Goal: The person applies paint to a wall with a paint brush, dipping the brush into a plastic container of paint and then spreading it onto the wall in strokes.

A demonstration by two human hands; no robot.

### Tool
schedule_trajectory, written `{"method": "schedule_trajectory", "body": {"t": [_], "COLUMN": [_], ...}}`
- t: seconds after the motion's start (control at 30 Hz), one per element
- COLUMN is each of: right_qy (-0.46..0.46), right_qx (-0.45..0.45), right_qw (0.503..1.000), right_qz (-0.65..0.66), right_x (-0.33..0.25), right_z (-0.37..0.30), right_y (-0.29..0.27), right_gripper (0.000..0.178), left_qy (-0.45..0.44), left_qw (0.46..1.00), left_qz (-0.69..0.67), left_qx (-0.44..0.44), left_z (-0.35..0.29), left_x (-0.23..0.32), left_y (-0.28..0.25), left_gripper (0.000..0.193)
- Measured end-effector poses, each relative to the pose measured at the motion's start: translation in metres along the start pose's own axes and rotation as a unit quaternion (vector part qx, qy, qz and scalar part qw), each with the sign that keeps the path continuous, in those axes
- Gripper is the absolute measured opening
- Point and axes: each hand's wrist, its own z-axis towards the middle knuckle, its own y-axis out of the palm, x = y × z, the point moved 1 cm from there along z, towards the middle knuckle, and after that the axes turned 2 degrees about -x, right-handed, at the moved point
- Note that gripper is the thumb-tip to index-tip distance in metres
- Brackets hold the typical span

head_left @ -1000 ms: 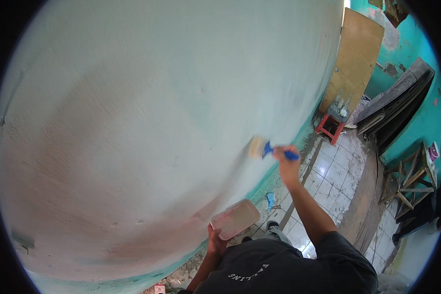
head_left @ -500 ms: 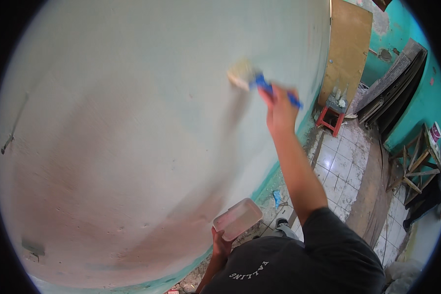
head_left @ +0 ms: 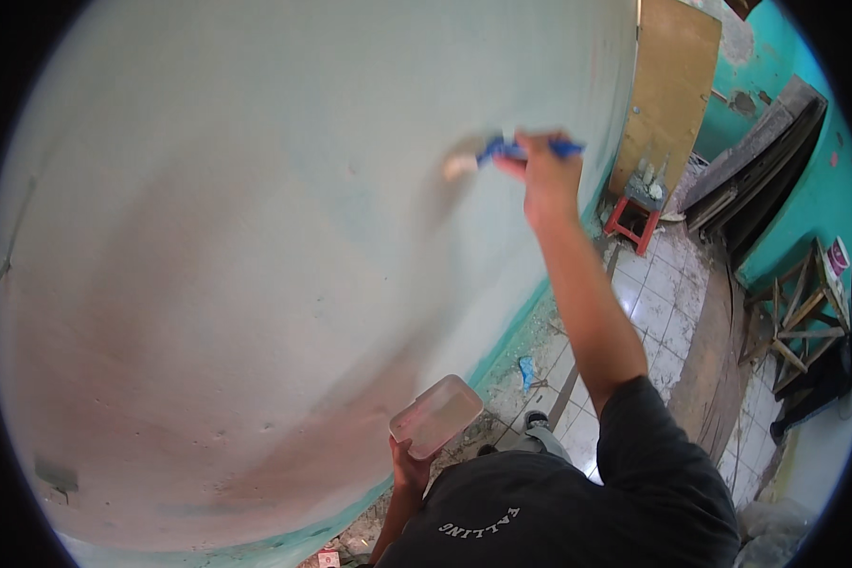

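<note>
My right hand [head_left: 549,175] is closed round the blue handle of a wide paintbrush [head_left: 495,151], arm stretched out toward the wall. The brush's pale bristles point left and seem to meet the pale, unevenly coated wall [head_left: 284,218], though blur makes the contact hard to judge. Low in front of my body, my left hand [head_left: 411,464] grips a rectangular translucent plastic container [head_left: 435,417] by its near end. The container is tilted, and what liquid it holds is hard to make out.
A small red stool [head_left: 632,225] with a paint-smeared top stands by a brown board [head_left: 667,95]. Dark sheets [head_left: 762,161] lean against the turquoise wall. A wooden trestle [head_left: 800,312] carries a small tub [head_left: 837,256]. Debris and a blue wrapper [head_left: 526,372] lie on the tiled floor [head_left: 653,312].
The paintbrush has swung from slanting down to the right to nearly level, its bristles slightly lower on the wall. The container has shifted a little left in view.
</note>
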Motion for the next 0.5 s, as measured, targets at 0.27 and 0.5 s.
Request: {"method": "schedule_trajectory", "body": {"t": [0.27, 0.5], "right_qy": [-0.023, 0.165], "right_qx": [-0.046, 0.200], "right_qw": [0.977, 0.964], "right_qz": [0.205, 0.064], "right_x": [0.015, 0.193], "right_z": [0.002, -0.105], "right_y": [-0.011, -0.175], "right_gripper": [0.021, 0.021], "left_qy": [-0.015, -0.033], "left_qw": [1.000, 0.999], "left_qz": [-0.010, -0.022], "left_qx": [0.000, 0.032], "left_z": [0.001, -0.006], "left_x": [-0.014, -0.020], "left_y": [-0.006, -0.017], "left_gripper": [0.065, 0.066]}}
